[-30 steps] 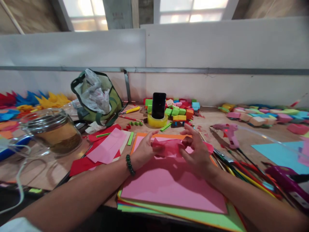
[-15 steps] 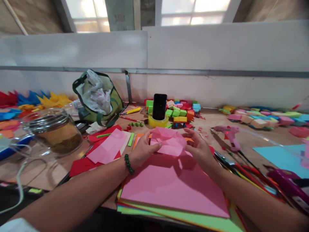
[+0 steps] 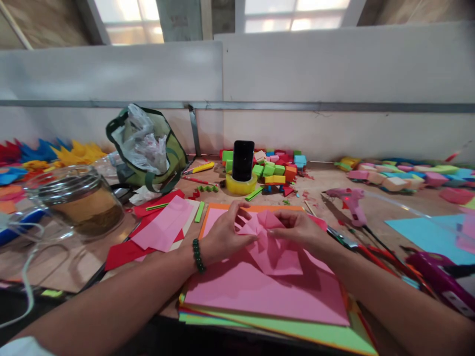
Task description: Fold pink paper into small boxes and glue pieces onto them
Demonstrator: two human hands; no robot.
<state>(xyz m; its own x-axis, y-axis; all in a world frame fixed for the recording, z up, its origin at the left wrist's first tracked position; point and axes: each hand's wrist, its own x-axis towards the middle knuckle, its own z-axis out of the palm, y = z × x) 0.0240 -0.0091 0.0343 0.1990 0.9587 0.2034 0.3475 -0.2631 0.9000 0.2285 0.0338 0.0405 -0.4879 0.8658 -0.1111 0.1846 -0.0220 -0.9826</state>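
A creased piece of pink paper (image 3: pixel 274 252) is folded into points and flaps above the pink top sheet (image 3: pixel 260 296) of a stack of coloured paper. My right hand (image 3: pixel 295 230) pinches its upper right part between thumb and fingers. On the other side my left hand (image 3: pixel 232 232), with a green bead bracelet (image 3: pixel 198 255) at the wrist, has its thumb against the left flap and its fingers curled behind. Some of the left fingertips are hidden by the paper.
Left of the stack lie pink strips (image 3: pixel 166 222) on red paper. A phone (image 3: pixel 243 160) stands in a yellow tape roll (image 3: pixel 241 184), before small paper blocks (image 3: pixel 274 170). A pink glue gun (image 3: pixel 351 202), scissors (image 3: pixel 378 259) and purple tool (image 3: pixel 441 279) lie right. A glass jar (image 3: pixel 79 202) stands left.
The pink paper has gone from a wide, flatter shape to a gathered, pointed one with a flap hanging toward me. My right hand has moved inward and pinches it. The view has shifted slightly.
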